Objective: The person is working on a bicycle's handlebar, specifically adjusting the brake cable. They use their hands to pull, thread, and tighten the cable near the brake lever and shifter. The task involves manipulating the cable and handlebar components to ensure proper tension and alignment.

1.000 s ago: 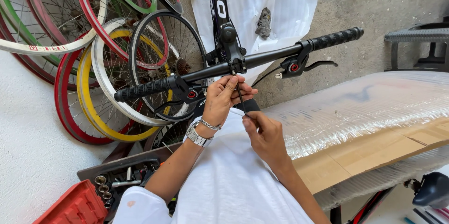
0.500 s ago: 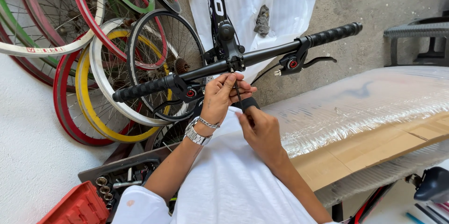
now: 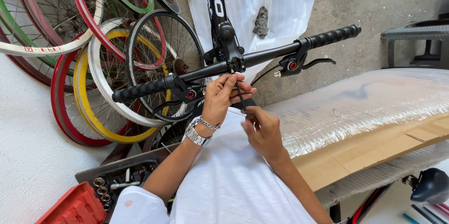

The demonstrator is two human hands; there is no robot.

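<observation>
A black bicycle handlebar (image 3: pixel 262 55) with ribbed grips runs across the view, clamped in a black stem (image 3: pixel 229 46). A thin hex key (image 3: pixel 238 90) reaches up to the underside of the stem clamp. My left hand (image 3: pixel 223 97), with a silver watch and bracelet on the wrist, pinches the key's shaft just below the stem. My right hand (image 3: pixel 262 128) grips the key's lower black end. Brake levers (image 3: pixel 299 62) with red dots hang under the bar on both sides.
Several coloured bicycle rims (image 3: pixel 103 65) lean against the wall at left. A long bubble-wrapped carton (image 3: pixel 374 112) lies at right. A socket tray (image 3: pixel 117 182) and a red case (image 3: pixel 75 207) sit low left. A black saddle (image 3: pixel 432 184) shows low right.
Both hands have stayed at the stem. My right hand has shifted slightly around the key's lower end.
</observation>
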